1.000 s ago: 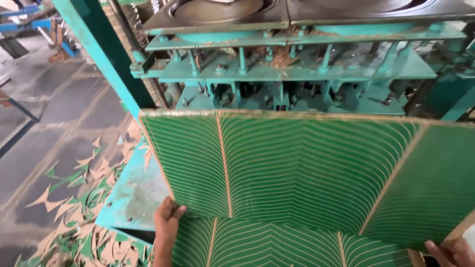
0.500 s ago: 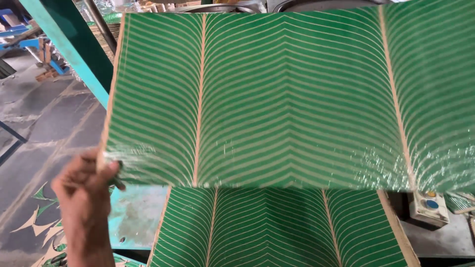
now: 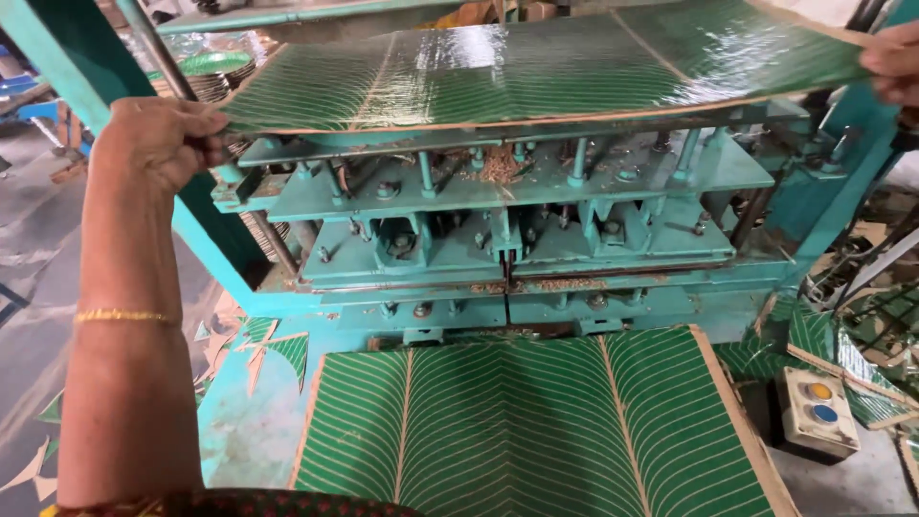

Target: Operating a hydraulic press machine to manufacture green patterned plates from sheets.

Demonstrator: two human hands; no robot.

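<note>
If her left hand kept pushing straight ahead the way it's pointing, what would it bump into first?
Probably the teal press. The left hand grips the near left corner of the green striped sheet, pointing inward, so the press's upper plate edge lies just ahead, though depth is hard to judge.

grey concrete floor (scrap-strewn), teal machine frame

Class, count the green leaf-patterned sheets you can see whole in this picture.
2: one sheet held flat over the press by both hands, one sheet lying below in front. Offcuts lie around; more sheets may be hidden.
</note>
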